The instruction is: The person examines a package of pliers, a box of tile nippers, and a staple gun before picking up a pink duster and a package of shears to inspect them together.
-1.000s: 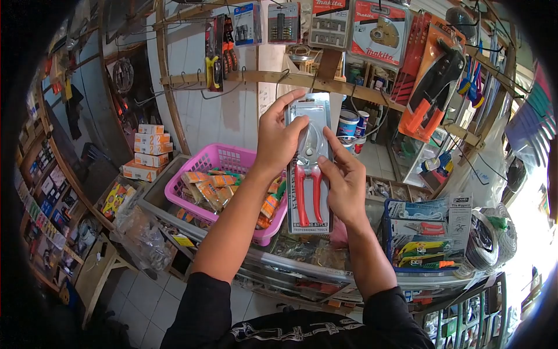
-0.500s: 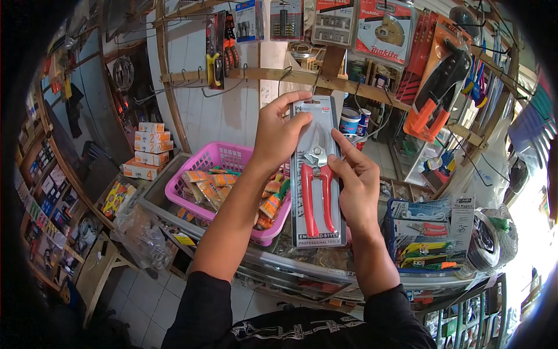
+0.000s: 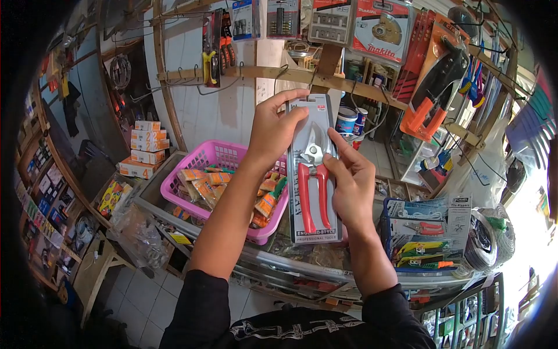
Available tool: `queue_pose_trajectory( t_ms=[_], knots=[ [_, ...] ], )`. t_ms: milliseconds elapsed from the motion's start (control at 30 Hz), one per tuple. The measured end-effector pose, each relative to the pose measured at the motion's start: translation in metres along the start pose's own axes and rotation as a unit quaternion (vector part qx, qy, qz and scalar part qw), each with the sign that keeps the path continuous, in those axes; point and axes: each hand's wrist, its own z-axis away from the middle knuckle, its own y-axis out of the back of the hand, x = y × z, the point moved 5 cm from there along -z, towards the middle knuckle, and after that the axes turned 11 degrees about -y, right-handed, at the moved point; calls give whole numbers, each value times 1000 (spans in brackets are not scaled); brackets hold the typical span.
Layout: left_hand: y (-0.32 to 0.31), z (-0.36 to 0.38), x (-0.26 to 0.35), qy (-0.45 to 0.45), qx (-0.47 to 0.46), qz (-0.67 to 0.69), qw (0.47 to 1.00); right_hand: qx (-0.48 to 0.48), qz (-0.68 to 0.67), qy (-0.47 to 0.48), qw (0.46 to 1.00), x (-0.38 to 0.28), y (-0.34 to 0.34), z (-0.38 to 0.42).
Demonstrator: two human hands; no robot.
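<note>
Upright before me is a packaged pair of pruning shears (image 3: pixel 314 192), with red handles and silver blades on a grey card under clear plastic. My left hand (image 3: pixel 278 125) pinches the pack's upper left edge between thumb and fingers. On the other side, my right hand (image 3: pixel 353 183) grips the right edge, its thumb near the shears' pivot. Behind my left forearm is a pink plastic basket (image 3: pixel 225 150) with orange-labelled packets (image 3: pixel 206 189) in it.
A glass-topped counter (image 3: pixel 279 264) runs below the pack. To the right stand a blue bin of packaged tools (image 3: pixel 423 232) and rolled mesh (image 3: pixel 485 241). Hanging tools (image 3: pixel 433 81) and bare metal hooks (image 3: pixel 226 87) line the wooden rack (image 3: pixel 256 72). Stacked orange-white boxes (image 3: pixel 148 148) are at left.
The pack has shifted slightly left and up in view, along with both hands. The background has also shifted a little left. Both hands keep their hold.
</note>
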Motion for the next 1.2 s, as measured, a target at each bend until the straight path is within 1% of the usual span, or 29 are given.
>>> queue_pose_trajectory(
  t_ms=[67, 167, 267, 300, 400, 433, 533, 567, 633, 700, 833, 933, 1000, 1100, 1200],
  knots=[
    [0, 6, -6, 9, -2, -17, 1000, 6, 30, 20, 999, 8, -1, 0],
    [-3, 19, -8, -52, -23, -54, 997, 16, 82, 58, 995, 34, 3, -9],
    [-1, 33, -20, -79, -38, -116, 989, 44, 121, 66, 990, 57, 5, -20],
    [-3, 39, -22, -68, -51, -119, 989, 46, 134, 56, 988, 61, 5, -21],
    [-7, 51, -32, -143, -41, -192, 970, 87, 239, 195, 947, 66, 8, -27],
    [-10, 57, -30, -140, -65, -196, 968, 96, 271, 215, 933, 68, 9, -28],
    [-20, 73, -28, -206, -82, -315, 923, 103, 295, 227, 923, 70, 15, -33],
    [-22, 77, -36, -181, -106, -308, 928, 94, 295, 214, 927, 71, 17, -35],
    [-24, 84, -47, -155, -125, -305, 931, 76, 295, 187, 934, 75, 19, -39],
    [-22, 85, -63, -123, -157, -294, 935, 66, 320, 178, 928, 80, 17, -44],
    [-17, 78, -79, -122, -184, -300, 928, 51, 339, 188, 920, 88, 13, -55],
    [-14, 67, -86, -112, -195, -300, 927, 68, 354, 221, 906, 96, 11, -67],
    [-12, 61, -95, -110, -193, -302, 927, 64, 335, 208, 917, 102, 9, -76],
    [-8, 49, -111, -146, -179, -361, 904, 60, 319, 187, 927, 111, 7, -92],
    [-6, 40, -127, -139, -176, -357, 907, 62, 306, 181, 933, 121, 8, -106]
  ],
)
